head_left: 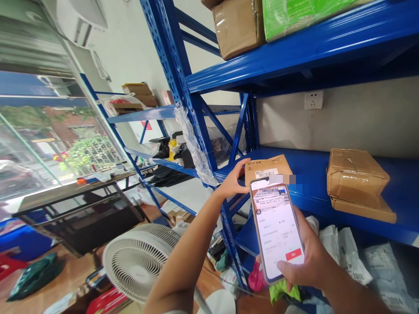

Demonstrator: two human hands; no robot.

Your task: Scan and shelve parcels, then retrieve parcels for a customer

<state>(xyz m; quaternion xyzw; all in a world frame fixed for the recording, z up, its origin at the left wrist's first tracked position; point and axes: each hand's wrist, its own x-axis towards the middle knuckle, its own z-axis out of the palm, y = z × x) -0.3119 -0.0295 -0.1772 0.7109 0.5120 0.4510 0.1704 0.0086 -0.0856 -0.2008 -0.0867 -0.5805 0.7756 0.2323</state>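
The phone (278, 235) stands in front of the labelled box (268, 165), its long axis running up and away, top end towards the box and leaning slightly left. The right hand (309, 261) has its grip wrapped round the phone's lower half, thumb over the screen; the left hand (234, 179) has its grip spread on the box's left side, fingers above, thumb below. One phone, one labelled box; two stacked cartons (356, 176) lie right on the blue shelf (306, 162). The phone hides the box's lower part; a pixelated patch covers the phone's top right corner.
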